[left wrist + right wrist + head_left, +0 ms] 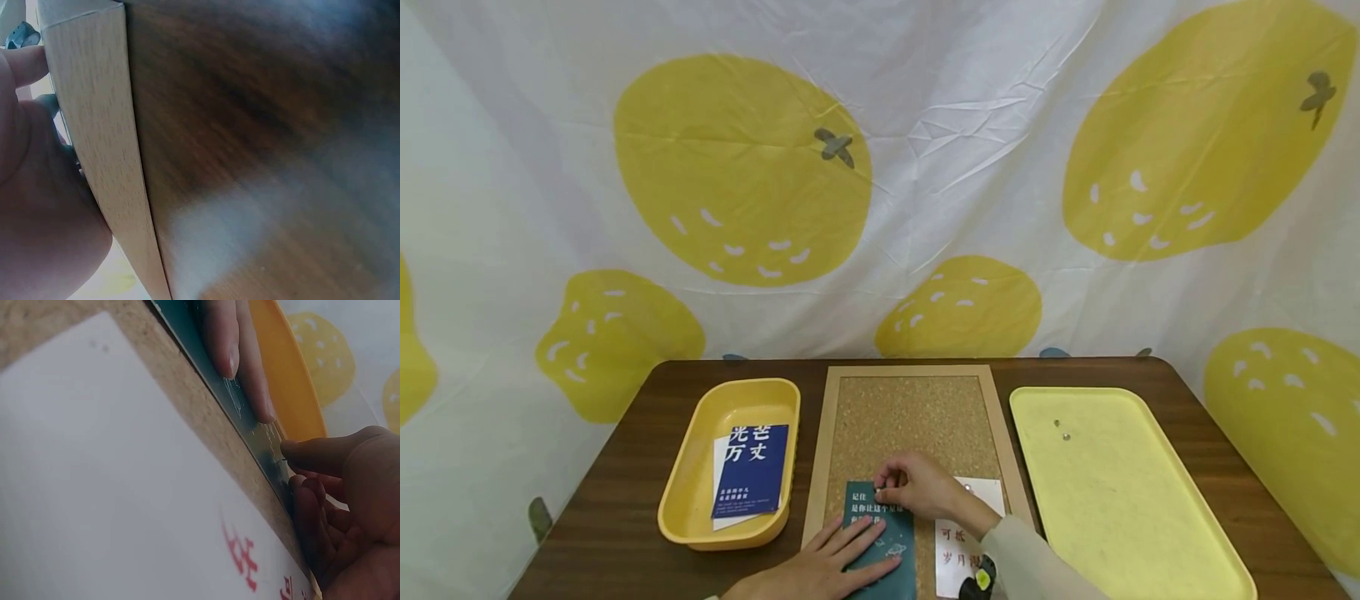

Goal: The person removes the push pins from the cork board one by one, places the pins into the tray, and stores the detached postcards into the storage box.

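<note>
Left fingers [859, 546] splayed, right fingers [315, 454] pinching pin [284, 460]

White cloth backdrop [970, 212], creased, yellow lemon print [737, 200], behind far edge of bench [617, 500]. Bench dark wood-grain, far corners rounded.

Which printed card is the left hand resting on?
The teal card on the corkboard: the left hand spreads its fingers across it. The white, red-lettered card lies to its right; the blue card sits in the yellow basin.
</note>
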Motion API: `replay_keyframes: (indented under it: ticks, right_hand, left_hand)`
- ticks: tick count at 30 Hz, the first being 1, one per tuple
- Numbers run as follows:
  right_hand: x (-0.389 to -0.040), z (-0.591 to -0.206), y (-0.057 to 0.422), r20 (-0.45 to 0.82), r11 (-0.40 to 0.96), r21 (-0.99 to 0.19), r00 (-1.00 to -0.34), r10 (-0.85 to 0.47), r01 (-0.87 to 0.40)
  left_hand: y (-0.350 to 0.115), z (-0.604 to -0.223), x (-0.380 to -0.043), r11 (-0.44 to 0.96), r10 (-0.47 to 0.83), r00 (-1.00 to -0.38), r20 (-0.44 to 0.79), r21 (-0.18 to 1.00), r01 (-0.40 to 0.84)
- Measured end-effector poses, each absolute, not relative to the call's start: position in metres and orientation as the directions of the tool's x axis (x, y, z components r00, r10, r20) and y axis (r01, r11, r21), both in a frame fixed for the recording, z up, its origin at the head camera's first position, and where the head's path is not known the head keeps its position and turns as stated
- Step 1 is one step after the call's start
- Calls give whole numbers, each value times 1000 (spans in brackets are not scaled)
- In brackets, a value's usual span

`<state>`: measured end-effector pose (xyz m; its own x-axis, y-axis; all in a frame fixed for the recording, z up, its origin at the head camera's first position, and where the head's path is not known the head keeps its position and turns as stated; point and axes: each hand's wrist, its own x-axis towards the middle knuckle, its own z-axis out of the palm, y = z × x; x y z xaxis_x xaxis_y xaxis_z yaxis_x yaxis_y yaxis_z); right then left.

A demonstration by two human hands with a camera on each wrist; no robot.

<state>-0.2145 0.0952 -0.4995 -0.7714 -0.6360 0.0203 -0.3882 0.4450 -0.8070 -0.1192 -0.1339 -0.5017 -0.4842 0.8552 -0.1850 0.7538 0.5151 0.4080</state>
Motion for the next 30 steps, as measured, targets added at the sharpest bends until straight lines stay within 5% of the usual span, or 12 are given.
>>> replay_keyframes:
  ticks: [30]
  right_hand:
    - [-215,-495,99,21,459,-783,-757,-653,-418]
  left_hand:
    - [-134,-499,-120,488,870,-464,-167,424,763]
